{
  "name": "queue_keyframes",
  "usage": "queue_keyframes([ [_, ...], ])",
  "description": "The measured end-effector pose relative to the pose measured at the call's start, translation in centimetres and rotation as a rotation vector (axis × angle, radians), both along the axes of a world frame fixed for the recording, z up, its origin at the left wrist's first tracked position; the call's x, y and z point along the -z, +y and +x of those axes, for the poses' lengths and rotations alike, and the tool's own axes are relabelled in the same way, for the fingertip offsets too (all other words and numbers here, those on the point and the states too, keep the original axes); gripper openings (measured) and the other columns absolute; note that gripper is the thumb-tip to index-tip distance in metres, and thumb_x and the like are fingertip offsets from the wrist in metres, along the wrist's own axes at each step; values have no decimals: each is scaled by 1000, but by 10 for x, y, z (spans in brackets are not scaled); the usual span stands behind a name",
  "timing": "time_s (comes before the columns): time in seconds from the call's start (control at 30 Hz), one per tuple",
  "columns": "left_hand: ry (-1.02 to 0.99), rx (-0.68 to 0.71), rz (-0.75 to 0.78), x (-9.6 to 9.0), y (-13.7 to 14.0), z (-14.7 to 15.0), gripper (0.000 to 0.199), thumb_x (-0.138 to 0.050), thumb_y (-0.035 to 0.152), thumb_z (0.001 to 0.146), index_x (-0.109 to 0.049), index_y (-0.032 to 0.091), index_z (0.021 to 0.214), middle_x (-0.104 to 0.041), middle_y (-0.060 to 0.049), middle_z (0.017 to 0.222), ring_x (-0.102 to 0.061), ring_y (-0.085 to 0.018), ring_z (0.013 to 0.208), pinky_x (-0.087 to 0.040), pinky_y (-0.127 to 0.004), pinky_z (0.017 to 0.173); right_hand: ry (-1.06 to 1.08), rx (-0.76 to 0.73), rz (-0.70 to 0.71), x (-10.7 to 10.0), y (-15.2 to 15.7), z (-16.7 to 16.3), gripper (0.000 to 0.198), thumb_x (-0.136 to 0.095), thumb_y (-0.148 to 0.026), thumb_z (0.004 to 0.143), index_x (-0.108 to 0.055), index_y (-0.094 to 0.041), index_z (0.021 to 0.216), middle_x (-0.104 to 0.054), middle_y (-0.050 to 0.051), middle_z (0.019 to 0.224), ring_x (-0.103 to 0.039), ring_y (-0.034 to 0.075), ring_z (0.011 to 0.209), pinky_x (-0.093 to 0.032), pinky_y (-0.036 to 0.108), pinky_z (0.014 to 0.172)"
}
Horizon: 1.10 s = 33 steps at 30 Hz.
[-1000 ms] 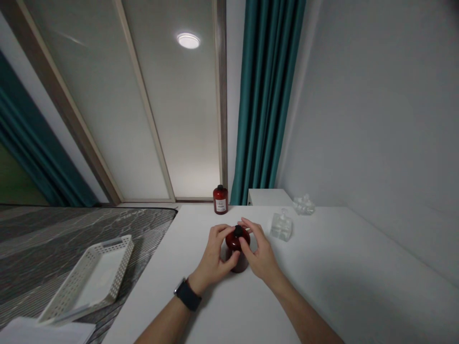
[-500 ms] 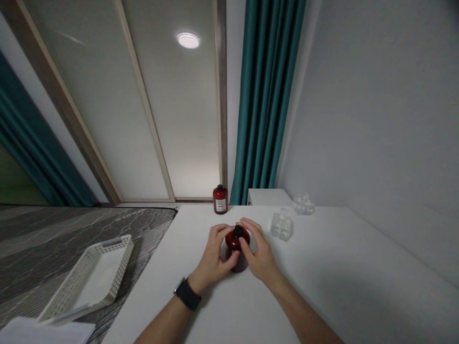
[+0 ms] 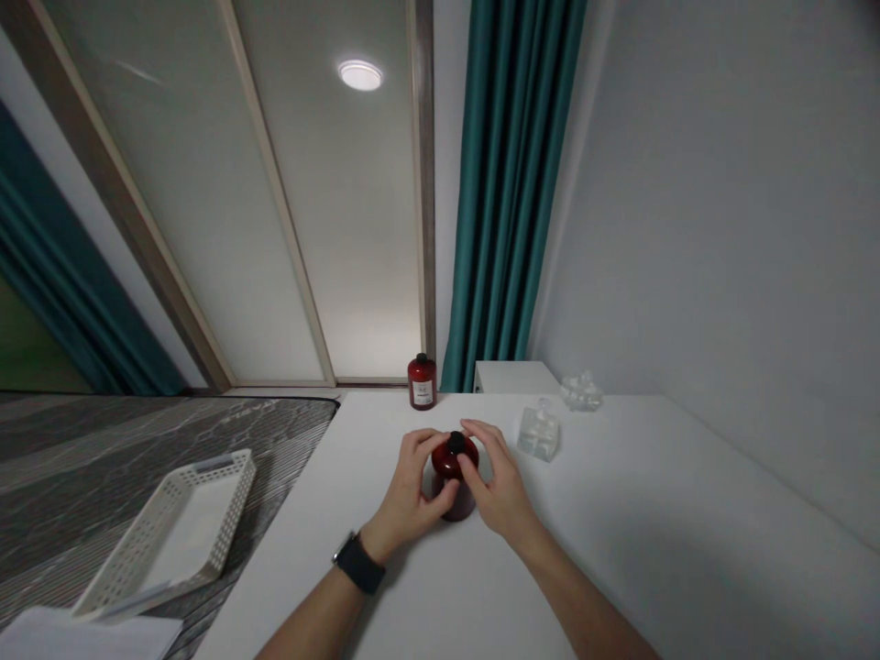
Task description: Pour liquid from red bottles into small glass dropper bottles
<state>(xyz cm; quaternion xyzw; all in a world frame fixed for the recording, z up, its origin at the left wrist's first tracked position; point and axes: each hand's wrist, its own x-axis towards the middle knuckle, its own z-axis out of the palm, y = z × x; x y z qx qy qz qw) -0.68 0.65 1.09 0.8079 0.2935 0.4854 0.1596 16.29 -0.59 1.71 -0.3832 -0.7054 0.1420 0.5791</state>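
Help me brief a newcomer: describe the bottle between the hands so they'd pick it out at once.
Start at the white table and find the left hand, with a dark watch on its wrist, and the right hand. Between them is a dark red bottle with a black cap. Unlike the similar, white-labelled red bottle near the far edge, this one has hands around it.

Handled bottle [image 3: 449, 466] is flanked by left hand [image 3: 408, 493] and right hand [image 3: 506, 491]; passage is blocked rightward by clear bottle [image 3: 538, 434], beyond by labelled bottle [image 3: 422, 374], unobstructed nearside.
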Motion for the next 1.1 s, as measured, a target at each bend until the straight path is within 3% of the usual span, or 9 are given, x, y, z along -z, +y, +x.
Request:
queue_keyframes([
  [0.13,0,5,1,0,-1,0,58,-60,16,84,-40,27,137,-44,-10,126,-46,-28,119,-42,-50,102,-7,-62,-78,1,0,0,45,-49,-18,95,-48,-28,139,-60,8,135,-54,22,127,-43,44,112],
  [0.3,3,1,4,0,-1,0,59,-60,15,84,-40,27,137,-45,-11,125,-46,-28,118,-43,-50,102,20,-11,-30,0,0,0,40,-52,-19,93,-53,-27,133,-61,9,125,-59,23,118,-47,43,106],
  [0.5,0,1,3,0,0,1,59,-60,16,83,-40,26,137,-45,-11,126,-46,-28,118,-43,-50,102,-6,-74,-89,-1,0,0,44,-49,-18,95,-48,-27,138,-59,9,135,-54,22,128,-43,44,111],
  [0.67,2,-5,0,0,0,0,58,-60,17,84,-40,26,138,-44,-11,126,-46,-28,118,-42,-50,102,21,-19,-35,-3,-1,-1,39,-52,-18,93,-55,-26,131,-62,9,121,-60,23,115,-49,42,104],
  [0.87,5,2,-6,0,-1,1,57,-60,18,85,-40,25,137,-44,-11,126,-46,-28,119,-42,-50,103,-7,-69,-97,-1,-1,-1,42,-49,-18,95,-50,-26,136,-60,9,132,-56,22,125,-45,43,109],
  [1.1,6,-4,-1,1,0,0,56,-60,19,85,-40,26,137,-45,-11,125,-46,-28,118,-43,-50,102,5,-31,-36,-5,-2,0,38,-52,-18,93,-55,-25,130,-62,9,120,-60,22,116,-48,41,104],
])
